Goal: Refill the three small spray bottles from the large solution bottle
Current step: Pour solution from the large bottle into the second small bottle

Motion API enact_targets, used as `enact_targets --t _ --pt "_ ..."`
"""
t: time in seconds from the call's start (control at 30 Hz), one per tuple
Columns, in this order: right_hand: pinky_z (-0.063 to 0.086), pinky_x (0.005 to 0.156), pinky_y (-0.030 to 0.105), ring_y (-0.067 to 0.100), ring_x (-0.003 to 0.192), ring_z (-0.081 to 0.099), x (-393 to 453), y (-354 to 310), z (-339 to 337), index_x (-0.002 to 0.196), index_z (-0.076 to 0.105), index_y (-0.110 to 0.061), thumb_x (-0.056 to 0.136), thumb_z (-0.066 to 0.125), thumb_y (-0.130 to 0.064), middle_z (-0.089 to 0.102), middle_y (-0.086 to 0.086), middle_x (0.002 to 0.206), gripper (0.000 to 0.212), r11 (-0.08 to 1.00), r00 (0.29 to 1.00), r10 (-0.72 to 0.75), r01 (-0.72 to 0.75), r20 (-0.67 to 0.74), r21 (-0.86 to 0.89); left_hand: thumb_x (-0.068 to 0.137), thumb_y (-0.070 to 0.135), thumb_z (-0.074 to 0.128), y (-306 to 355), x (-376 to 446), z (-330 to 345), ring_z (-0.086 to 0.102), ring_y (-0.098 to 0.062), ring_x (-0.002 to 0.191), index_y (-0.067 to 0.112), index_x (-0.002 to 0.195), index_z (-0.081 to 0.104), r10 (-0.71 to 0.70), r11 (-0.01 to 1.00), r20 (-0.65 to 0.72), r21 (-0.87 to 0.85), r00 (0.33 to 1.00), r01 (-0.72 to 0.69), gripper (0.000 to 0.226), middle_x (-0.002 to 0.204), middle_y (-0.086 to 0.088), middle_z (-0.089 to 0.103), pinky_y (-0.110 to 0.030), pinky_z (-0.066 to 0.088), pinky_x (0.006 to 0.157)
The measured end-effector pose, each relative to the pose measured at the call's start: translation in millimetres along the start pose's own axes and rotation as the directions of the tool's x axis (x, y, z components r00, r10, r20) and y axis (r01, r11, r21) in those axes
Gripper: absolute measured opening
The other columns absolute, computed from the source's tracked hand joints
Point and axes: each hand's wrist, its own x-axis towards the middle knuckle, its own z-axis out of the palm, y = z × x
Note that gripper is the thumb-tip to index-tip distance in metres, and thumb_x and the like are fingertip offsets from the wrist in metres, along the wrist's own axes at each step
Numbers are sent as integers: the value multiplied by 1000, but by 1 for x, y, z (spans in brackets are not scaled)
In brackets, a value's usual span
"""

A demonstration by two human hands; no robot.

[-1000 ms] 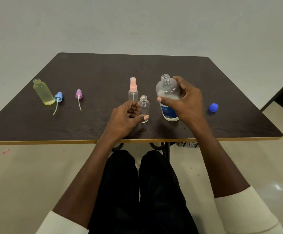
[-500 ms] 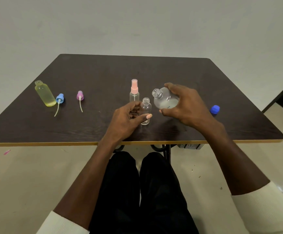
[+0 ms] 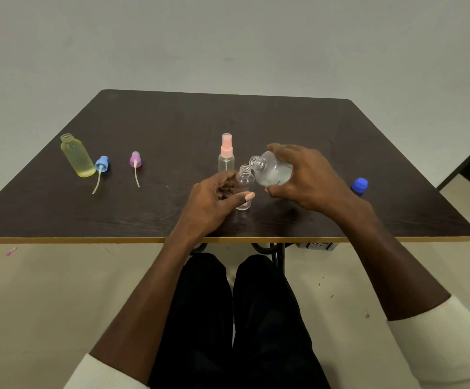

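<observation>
The right hand [image 3: 309,178] grasps the large solution bottle [image 3: 273,169] around its body, tilted so its open neck hangs just above the mouth of the small clear bottle [image 3: 244,186]. The left hand [image 3: 214,197] curls around that small bottle, steadying it upright on the surface [image 3: 284,122]. Behind the small clear bottle stands the pink-capped spray bottle [image 3: 226,154]; well to its left sit the yellow bottle [image 3: 77,155] and 2 loose spray heads. Both plastic bottles look light, smooth and tippy, so a firm mid-body hold seems wise.
</observation>
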Motion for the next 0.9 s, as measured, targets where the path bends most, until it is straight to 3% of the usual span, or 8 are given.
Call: enact_targets --t 0.13,0.3,0.6,0.9 --pt "47 99 42 23 122 53 0 -2 -3 142 47 -15 72 81 -35 51 5 144 81 1000 1000 -23 23 1 -21 83 27 80 0 0 -1 69 1 98 8 133 62 -18 1000 1 -4 1000 18 56 107 7 72 -11 53 82" --pt "47 99 40 23 123 53 2 -3 -5 143 46 -15 73 81 -34 51 5 144 81 999 1000 -26 26 6 -21 84 25 80 1 -1 0 65 13 92 12 134 60 -30 1000 5 1 1000 30 55 103 14 68 -5 50 78" --pt "45 102 40 23 125 52 4 -4 -7 142 47 -17 73 80 -32 50 2 146 78 998 999 -38 40 32 -49 84 28 79 3 -2 -1 68 2 98 11 139 57 -18 1000 10 3 1000 18 62 108 10 70 -8 52 81" --pt "43 105 39 22 128 50 8 -7 -11 145 45 -20 73 79 -27 48 2 147 79 993 997 -61 64 40 -95 84 26 80 3 -2 -1 66 10 95 11 139 57 -13 1000 10 -10 1000 13 61 105 15 68 -7 51 80"
